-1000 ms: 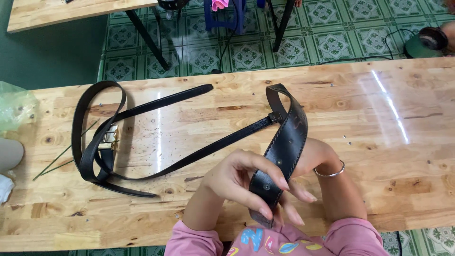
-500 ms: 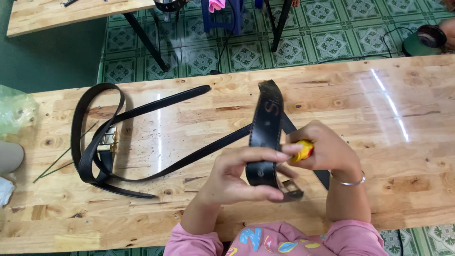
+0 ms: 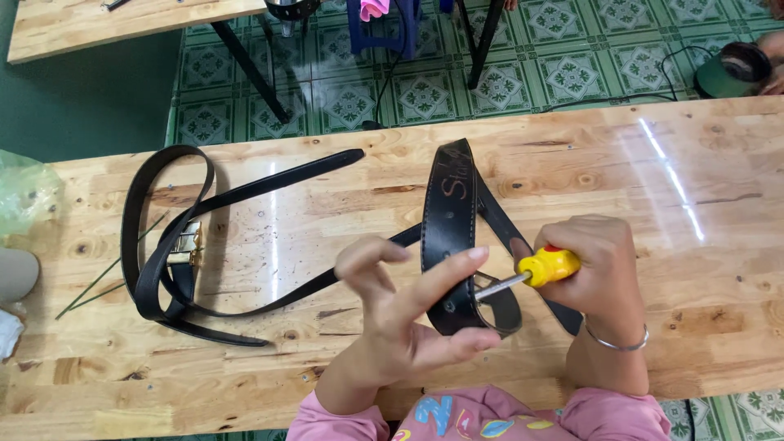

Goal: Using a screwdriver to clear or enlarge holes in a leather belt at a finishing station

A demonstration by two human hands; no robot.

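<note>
A black leather belt strap (image 3: 447,214) lies folded over on the wooden table (image 3: 343,204), its near end curled into a loop. My left hand (image 3: 400,314) pinches that near end between thumb and fingers, the other fingers spread. My right hand (image 3: 594,273) grips a screwdriver (image 3: 535,272) with a yellow and red handle. Its metal shaft points left at the strap's loop. A bangle sits on my right wrist. The rest of the belt runs left across the table to a coiled part with a gold buckle (image 3: 184,243).
A clear plastic bag (image 3: 23,189) lies at the table's left edge, with thin green stems (image 3: 98,282) beside the coil. Beyond the table are green patterned floor tiles, another table's legs (image 3: 249,61) and a blue stool (image 3: 384,24).
My right hand has come up from under the strap with the screwdriver in it and brought its tip to the strap's end. The left hand shifted its hold lower on the strap.
</note>
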